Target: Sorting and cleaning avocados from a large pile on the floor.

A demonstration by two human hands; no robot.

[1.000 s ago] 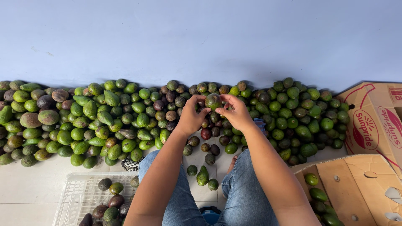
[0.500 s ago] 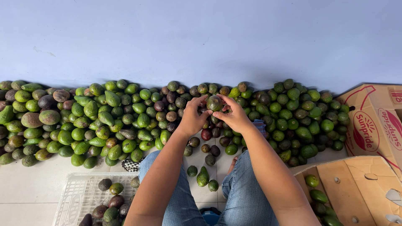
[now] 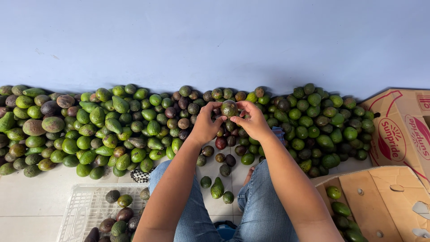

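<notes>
Both of my hands hold one round, green-brown avocado [image 3: 229, 108] up in front of me. My left hand [image 3: 207, 124] grips its left side and my right hand [image 3: 253, 120] pinches its right side with fingertips. Below them a long heap of avocados [image 3: 112, 125] runs along the foot of a pale blue wall [image 3: 215, 40], mostly green on the left and right, darker ones in the middle. A few loose avocados [image 3: 217, 187] lie on the tile floor between my knees in blue jeans [image 3: 255, 210].
A white plastic crate [image 3: 83, 210] at lower left holds several dark avocados. A brown cardboard box [image 3: 371, 197] at lower right holds a few green ones; another printed cardboard box [image 3: 401, 127] stands behind it on the right.
The avocado has turned slightly between my fingers; hands stay at the same place above the heap.
</notes>
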